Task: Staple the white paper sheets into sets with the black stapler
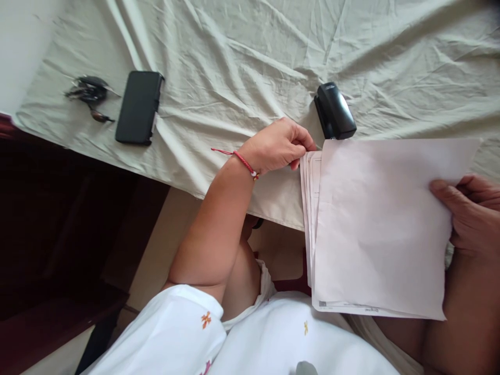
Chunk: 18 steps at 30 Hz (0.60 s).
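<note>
A stack of paper sheets (385, 224) hangs over the near edge of the cloth-covered table, its left edges slightly fanned. My left hand (279, 146), with a red braided bracelet at the wrist, pinches the upper left corner of the stack. On the right side, my right hand (474, 208) grips the sheets with its thumb on top; its other fingers are partly hidden. Just beyond the top edge of the papers lies a black stapler (336, 110), which neither hand is holding. The top sheet looks blank, and print shows on sheets beneath it.
A black phone in a case (138, 107) lies on the wrinkled pale green cloth (234, 67) at the left. Beside it is a bunch of keys (90, 92). The table's near edge runs above my lap, with dark furniture (58, 219) at the lower left.
</note>
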### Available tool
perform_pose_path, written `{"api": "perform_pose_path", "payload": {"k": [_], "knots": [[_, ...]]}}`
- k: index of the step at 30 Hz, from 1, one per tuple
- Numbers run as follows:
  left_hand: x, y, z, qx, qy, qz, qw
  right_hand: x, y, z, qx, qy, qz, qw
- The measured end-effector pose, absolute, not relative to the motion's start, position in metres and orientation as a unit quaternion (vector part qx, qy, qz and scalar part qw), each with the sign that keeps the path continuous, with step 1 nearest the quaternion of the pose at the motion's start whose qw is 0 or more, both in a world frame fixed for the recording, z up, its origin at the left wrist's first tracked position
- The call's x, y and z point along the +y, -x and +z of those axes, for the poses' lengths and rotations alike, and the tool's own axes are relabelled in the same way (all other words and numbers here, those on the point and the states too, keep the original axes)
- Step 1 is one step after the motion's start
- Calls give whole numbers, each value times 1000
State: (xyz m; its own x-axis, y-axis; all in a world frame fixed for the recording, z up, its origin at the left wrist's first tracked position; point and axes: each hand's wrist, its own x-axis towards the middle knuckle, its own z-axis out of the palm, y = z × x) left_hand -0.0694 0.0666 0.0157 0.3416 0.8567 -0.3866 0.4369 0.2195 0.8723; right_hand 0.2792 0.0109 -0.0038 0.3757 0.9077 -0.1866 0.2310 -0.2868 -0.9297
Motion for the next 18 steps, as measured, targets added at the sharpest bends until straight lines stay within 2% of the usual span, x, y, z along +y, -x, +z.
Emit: {"api": "perform_pose_path", "payload": {"k": [13,18], "knots": [[67,73,20,514,-575,193,606,12,-276,-7,-407,706,360,454],[67,73,20,520,-567,190,610,11,-279,-8,-434,698,367,435]]}}
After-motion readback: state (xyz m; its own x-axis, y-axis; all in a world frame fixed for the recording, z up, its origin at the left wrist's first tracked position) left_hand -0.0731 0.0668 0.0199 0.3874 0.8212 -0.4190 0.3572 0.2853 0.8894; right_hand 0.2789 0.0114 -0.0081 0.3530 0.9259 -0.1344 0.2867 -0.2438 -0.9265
